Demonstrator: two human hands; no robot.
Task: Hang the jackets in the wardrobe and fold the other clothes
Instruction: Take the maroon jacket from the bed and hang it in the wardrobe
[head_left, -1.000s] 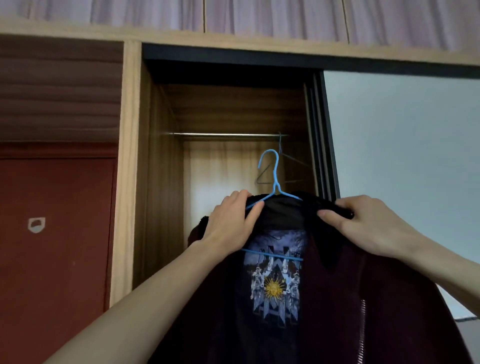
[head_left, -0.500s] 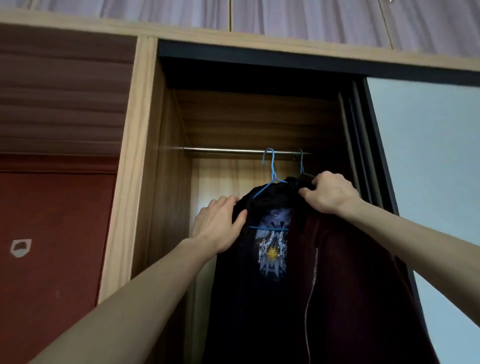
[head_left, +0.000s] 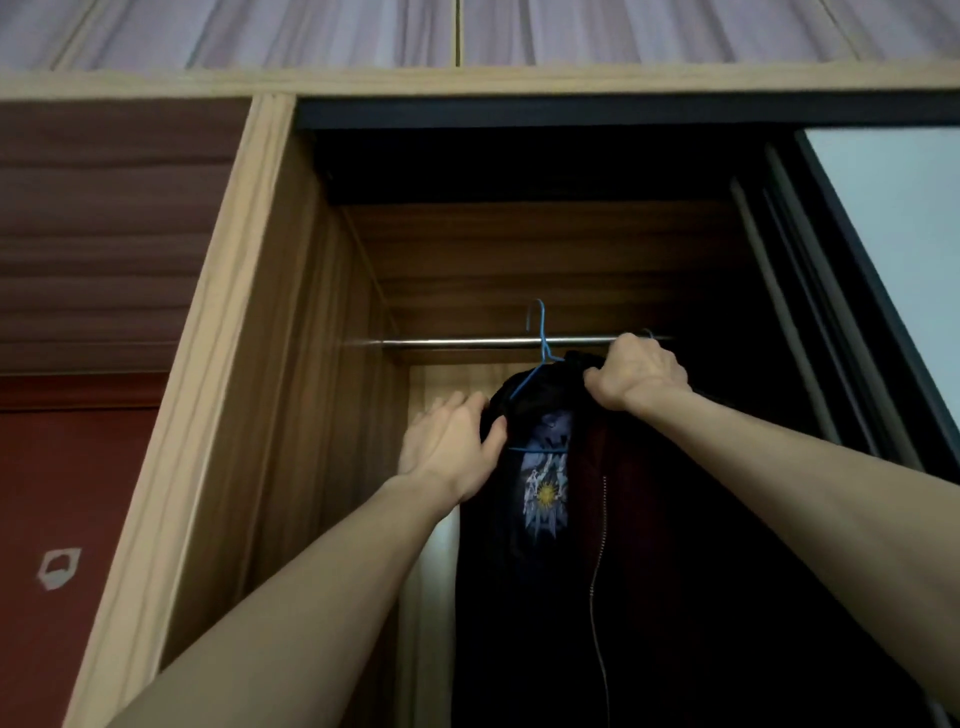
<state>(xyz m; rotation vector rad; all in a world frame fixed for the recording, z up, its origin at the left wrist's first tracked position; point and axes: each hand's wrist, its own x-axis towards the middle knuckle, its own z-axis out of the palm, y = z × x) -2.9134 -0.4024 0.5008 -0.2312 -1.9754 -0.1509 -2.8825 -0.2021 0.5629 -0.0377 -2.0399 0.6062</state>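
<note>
The dark jacket (head_left: 649, 545) on its blue hanger (head_left: 540, 358) now sits higher than 0.5 s ago, the hook rising above the metal rail (head_left: 467, 342) just left of the right hand (head_left: 636, 376), which clenches the collar, while the left hand (head_left: 452, 452) below it grasps the other shoulder. There are 1 jacket, 1 blue hanger, 1 rail and 2 hands. The wardrobe (head_left: 249, 322) interior right of the grip is too dark to read, and the jacket's hem is cut off.

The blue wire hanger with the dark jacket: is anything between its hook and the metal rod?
Nothing visible. The blue wire hanger's hook is at the metal rod; a second hanger sits by the right hand.
</note>
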